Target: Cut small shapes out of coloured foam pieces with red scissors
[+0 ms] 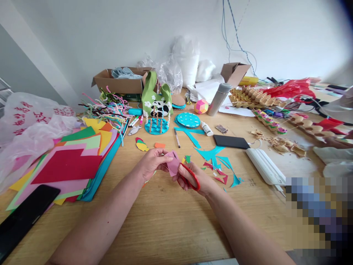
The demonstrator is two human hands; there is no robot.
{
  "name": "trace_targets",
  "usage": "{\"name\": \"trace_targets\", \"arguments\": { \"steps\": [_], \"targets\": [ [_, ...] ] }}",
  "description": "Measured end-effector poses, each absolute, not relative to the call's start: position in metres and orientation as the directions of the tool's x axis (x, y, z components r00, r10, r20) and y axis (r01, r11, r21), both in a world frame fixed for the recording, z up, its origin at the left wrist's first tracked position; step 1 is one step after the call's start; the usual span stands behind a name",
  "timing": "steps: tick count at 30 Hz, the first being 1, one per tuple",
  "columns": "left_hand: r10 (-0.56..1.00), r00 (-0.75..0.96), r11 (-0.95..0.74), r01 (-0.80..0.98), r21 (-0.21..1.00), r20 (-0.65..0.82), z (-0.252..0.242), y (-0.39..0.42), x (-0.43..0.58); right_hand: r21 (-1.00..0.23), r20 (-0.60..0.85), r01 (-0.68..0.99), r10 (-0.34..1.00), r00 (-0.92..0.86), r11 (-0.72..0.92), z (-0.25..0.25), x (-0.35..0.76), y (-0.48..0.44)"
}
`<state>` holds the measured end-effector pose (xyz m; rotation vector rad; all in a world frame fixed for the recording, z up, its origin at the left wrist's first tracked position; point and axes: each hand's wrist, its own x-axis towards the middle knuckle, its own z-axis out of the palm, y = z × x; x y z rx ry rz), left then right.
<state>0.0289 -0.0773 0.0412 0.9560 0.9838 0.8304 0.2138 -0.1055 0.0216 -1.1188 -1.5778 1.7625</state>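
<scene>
My left hand [154,162] pinches a small piece of pink felt [173,165] by its left side, above the middle of the table. In my right hand [197,176] are red-handled scissors [193,176]; their blades are mostly hidden by the fingers and the felt. The right fingertips also touch the felt's right edge. Beyond the hands lie yellow, green and red felt cut-outs [142,144] and an orange felt piece [159,145]. Red scraps [217,172] and blue offcuts [211,152] are scattered to the right. A pen [177,137] lies just behind.
Stacked coloured felt sheets [68,165] and a black phone [27,217] are on the left. Farther back stand a blue base with twisted posts [157,126], a green panda bag [157,97] and a grey bottle [219,99]. A black power bank [231,141] and white device [265,167] lie right.
</scene>
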Motion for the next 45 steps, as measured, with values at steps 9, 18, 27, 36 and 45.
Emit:
{"name": "trace_targets", "arguments": {
  "steps": [9,18,27,36,45],
  "targets": [
    [0.921,0.255,0.325,-0.095,0.941,-0.293,0.039,-0.0758,0.0286,-0.966,-0.256,0.172,0.823,-0.507,-0.195,0.0255,0.213,-0.1058],
    [0.946,0.204,0.271,-0.067,0.96,-0.253,0.0476,-0.0788,0.0311,-0.965,-0.26,0.158,0.819,-0.512,-0.208,0.0223,0.2135,-0.1053],
    [0.889,0.3,0.416,-0.208,0.885,-0.347,0.0414,-0.0757,0.0298,-0.969,-0.247,0.129,0.816,-0.522,-0.211,0.0222,0.2136,-0.1066],
    [0.876,0.334,0.414,-0.152,0.898,-0.347,0.0433,-0.0775,0.0297,-0.97,-0.242,0.101,0.815,-0.526,-0.223,0.0209,0.2138,-0.1066],
    [0.879,0.303,0.451,-0.277,0.849,-0.368,0.0397,-0.0765,0.0311,-0.965,-0.258,0.094,0.813,-0.523,-0.246,0.0256,0.2133,-0.1067]
  ]
}}
